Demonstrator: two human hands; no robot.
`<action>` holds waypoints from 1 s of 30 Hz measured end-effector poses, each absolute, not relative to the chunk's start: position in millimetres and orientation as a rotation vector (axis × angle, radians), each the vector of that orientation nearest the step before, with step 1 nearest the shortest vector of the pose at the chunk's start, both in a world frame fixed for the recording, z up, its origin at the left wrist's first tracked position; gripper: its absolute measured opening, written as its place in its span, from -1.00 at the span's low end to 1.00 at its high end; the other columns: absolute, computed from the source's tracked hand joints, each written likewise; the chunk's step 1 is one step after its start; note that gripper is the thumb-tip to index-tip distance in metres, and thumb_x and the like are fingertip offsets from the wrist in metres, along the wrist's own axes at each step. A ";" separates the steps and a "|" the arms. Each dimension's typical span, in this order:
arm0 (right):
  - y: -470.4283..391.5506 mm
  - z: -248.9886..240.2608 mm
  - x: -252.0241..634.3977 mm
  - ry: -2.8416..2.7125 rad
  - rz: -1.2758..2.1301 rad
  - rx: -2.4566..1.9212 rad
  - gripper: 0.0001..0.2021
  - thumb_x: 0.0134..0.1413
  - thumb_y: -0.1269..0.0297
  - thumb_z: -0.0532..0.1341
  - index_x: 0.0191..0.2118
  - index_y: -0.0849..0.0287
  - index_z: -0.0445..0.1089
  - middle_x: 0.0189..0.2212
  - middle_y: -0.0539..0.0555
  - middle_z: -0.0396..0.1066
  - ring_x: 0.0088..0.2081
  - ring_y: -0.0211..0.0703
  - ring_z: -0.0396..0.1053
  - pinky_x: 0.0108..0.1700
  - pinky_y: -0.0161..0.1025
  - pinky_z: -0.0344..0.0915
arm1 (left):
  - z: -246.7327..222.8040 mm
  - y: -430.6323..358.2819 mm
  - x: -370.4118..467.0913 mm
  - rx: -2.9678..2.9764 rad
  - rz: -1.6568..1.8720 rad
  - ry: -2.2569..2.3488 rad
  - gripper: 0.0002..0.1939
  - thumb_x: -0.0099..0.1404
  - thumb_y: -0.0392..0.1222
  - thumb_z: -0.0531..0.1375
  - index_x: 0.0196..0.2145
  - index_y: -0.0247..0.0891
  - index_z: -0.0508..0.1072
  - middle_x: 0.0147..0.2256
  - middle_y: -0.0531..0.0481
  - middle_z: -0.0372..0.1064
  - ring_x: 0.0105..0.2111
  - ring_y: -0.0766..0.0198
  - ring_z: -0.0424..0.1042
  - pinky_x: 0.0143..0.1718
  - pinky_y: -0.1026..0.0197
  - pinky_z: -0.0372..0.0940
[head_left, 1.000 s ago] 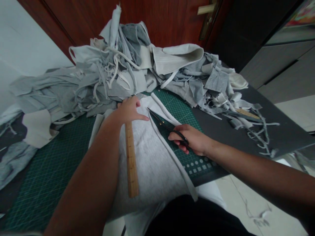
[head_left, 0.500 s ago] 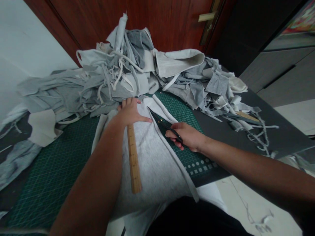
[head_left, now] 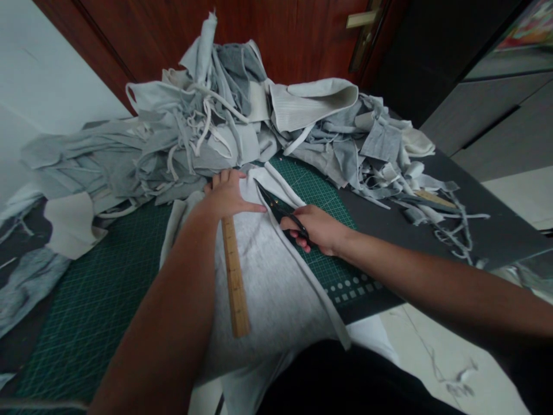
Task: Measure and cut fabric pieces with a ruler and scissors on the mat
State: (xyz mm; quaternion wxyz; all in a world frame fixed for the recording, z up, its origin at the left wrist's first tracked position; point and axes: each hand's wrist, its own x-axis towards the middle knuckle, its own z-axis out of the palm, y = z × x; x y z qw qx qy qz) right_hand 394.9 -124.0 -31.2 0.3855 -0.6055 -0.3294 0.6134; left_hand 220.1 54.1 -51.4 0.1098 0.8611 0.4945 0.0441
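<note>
Light grey fabric (head_left: 276, 288) lies over the cutting mat and hangs past the table's front edge. My left hand (head_left: 227, 196) presses flat on its upper part, thumb stretched out to the right. Black scissors (head_left: 276, 203) are in my right hand (head_left: 313, 227), fingers wrapped round the handles. Their blades point up and left into the fabric, beside my left thumb, where a narrow strip (head_left: 285, 184) parts from the main piece. A wooden ruler (head_left: 235, 276) rests lengthwise on the fabric, its upper end by my left wrist.
Grey and cream fabric scraps (head_left: 173, 132) are heaped along the back, with more scraps (head_left: 384, 144) at the right. A green cutting mat (head_left: 103, 288) covers part of the dark table (head_left: 501, 236). Behind stands a reddish wooden door (head_left: 294, 40).
My right hand and the scissors have moved up and left, and the blades reach a little further along the fabric. My left hand stays on the fabric.
</note>
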 end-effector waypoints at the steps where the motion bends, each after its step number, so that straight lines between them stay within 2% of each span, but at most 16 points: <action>1: -122.7 -31.6 394.9 -0.834 1.561 -1.530 -0.72 -0.07 0.36 0.33 -0.61 0.12 0.20 -0.72 -0.13 0.16 -0.72 -0.40 0.07 -0.77 -0.41 0.00 | -51.5 54.1 220.1 2.532 0.131 1.452 0.24 -0.25 0.52 0.41 0.30 -0.10 0.19 0.26 -0.31 0.11 0.28 -0.48 0.09 0.24 -0.42 0.07; 11: -109.1 -32.8 390.0 -0.856 1.523 -1.525 -0.73 -0.07 0.40 0.31 -0.60 0.11 0.18 -0.71 -0.13 0.13 -0.72 -0.41 0.07 -0.76 -0.43 0.00 | -51.7 53.5 219.0 2.540 0.144 1.439 0.20 -0.24 0.46 0.44 0.28 -0.08 0.20 0.24 -0.29 0.14 0.27 -0.47 0.10 0.23 -0.40 0.09; 16: -106.0 -33.7 391.4 -0.859 1.531 -1.517 -0.71 -0.08 0.31 0.38 -0.58 0.14 0.24 -0.67 -0.11 0.20 -0.70 -0.40 0.12 -0.77 -0.41 0.02 | -51.3 53.8 218.7 2.537 0.129 1.432 0.22 -0.24 0.47 0.45 0.29 -0.08 0.19 0.24 -0.31 0.14 0.28 -0.46 0.11 0.24 -0.40 0.08; 21: -103.8 -33.5 389.3 -0.886 1.489 -1.550 -0.70 -0.01 0.38 0.28 -0.63 0.13 0.18 -0.73 -0.13 0.14 -0.74 -0.41 0.06 -0.78 -0.40 -0.03 | -51.6 51.5 219.4 2.562 0.121 1.464 0.22 -0.21 0.49 0.41 0.32 -0.07 0.17 0.26 -0.26 0.14 0.29 -0.39 0.12 0.24 -0.32 0.12; 27: -106.6 -33.4 389.7 -0.873 1.498 -1.542 -0.74 -0.03 0.42 0.25 -0.62 0.13 0.18 -0.72 -0.13 0.15 -0.74 -0.40 0.07 -0.78 -0.40 -0.01 | -51.0 46.7 220.1 2.572 0.071 1.500 0.17 -0.08 0.54 0.33 0.38 -0.01 0.13 0.36 -0.20 0.08 0.37 -0.36 0.02 0.32 -0.32 0.00; 30: -110.3 -32.1 391.1 -0.863 1.507 -1.551 -0.74 -0.05 0.42 0.24 -0.63 0.13 0.18 -0.72 -0.13 0.14 -0.74 -0.41 0.06 -0.77 -0.40 -0.03 | -52.3 47.7 218.8 2.562 0.046 1.520 0.21 -0.02 0.58 0.27 0.43 -0.02 0.05 0.44 -0.19 -0.03 0.42 -0.34 -0.06 0.36 -0.35 -0.09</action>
